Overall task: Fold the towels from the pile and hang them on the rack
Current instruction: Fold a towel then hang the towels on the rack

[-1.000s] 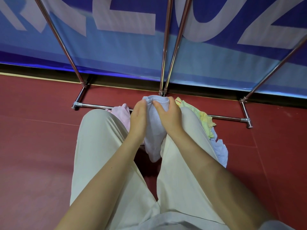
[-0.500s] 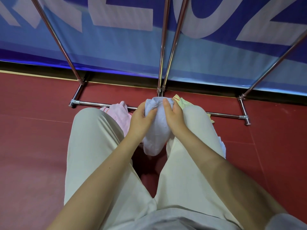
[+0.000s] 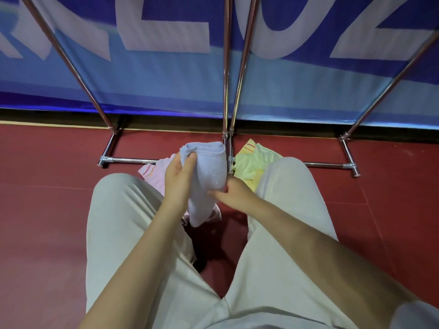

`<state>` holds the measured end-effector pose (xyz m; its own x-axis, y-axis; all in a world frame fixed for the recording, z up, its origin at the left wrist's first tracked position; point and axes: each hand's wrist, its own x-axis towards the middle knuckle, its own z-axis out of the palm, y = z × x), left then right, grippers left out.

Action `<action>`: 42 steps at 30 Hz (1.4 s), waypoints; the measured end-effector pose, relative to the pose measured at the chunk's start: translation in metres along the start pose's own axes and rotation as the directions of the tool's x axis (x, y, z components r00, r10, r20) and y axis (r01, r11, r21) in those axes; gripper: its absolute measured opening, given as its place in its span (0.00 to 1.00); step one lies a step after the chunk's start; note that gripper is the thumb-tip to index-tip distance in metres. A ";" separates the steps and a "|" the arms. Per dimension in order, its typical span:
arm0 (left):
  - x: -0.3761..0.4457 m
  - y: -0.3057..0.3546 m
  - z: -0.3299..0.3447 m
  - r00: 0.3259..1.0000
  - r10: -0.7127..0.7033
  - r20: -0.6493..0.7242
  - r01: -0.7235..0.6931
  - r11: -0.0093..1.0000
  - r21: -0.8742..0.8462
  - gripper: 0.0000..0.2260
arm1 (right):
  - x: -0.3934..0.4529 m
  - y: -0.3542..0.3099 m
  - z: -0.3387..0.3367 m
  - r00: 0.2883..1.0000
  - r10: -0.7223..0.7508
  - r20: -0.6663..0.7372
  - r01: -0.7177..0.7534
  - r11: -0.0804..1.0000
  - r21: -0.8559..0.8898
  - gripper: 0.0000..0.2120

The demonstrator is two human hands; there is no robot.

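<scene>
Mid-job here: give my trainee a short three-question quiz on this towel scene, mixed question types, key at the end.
1. True or false: the left hand grips the pale blue towel near its top.
2. Multiple choice: where does the yellow-green towel lie? A) draped over a rack bar B) on the floor by the person's right knee C) in the right hand
3. Fill in: the pink towel lies by the person's ____ knee, near the rack's base bar.

Key: 1 true; 2 B; 3 left.
</scene>
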<state>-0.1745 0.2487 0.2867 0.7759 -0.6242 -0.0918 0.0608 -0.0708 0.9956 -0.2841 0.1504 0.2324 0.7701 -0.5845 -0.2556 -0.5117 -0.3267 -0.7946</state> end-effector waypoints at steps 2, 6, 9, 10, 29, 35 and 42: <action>-0.001 0.004 -0.001 1.000 0.028 0.011 -0.028 1.000 0.006 0.16 | 0.005 0.002 0.007 0.999 0.027 0.035 -0.027 1.000 -0.007 0.20; -0.002 0.012 0.000 0.997 0.068 -0.030 -0.068 0.998 -0.008 0.14 | 0.016 0.010 0.024 0.992 0.109 0.069 -0.108 0.994 -0.019 0.23; -0.001 0.015 -0.005 0.993 0.053 -0.109 -0.058 0.998 -0.038 0.10 | 0.015 0.012 0.031 0.980 0.135 0.147 -0.125 0.989 -0.080 0.19; -0.001 0.016 -0.007 0.989 0.038 -0.142 -0.047 0.997 -0.055 0.09 | 0.014 0.013 0.032 0.975 0.137 0.174 -0.122 0.988 -0.090 0.18; 0.039 0.046 -0.064 0.892 -0.070 -0.446 -0.072 0.954 -0.292 0.06 | -0.018 -0.039 -0.054 0.993 -0.113 -0.021 0.113 0.925 0.364 0.13; 0.081 0.097 -0.077 0.893 -0.109 -0.436 -0.049 0.941 -0.336 0.07 | 0.010 -0.095 -0.094 0.981 -0.181 -0.066 0.192 0.942 0.274 0.06; 0.125 0.173 -0.088 0.915 0.042 -0.401 -0.085 0.992 -0.090 0.09 | 0.036 -0.190 -0.145 0.986 -0.127 -0.110 0.147 0.969 0.200 0.12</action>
<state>-0.0119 0.2270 0.4493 0.9643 -0.2622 -0.0357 0.0513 0.0527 0.9973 -0.2146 0.0834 0.4541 0.7821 -0.6166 -0.0905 -0.3060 -0.2535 -0.9176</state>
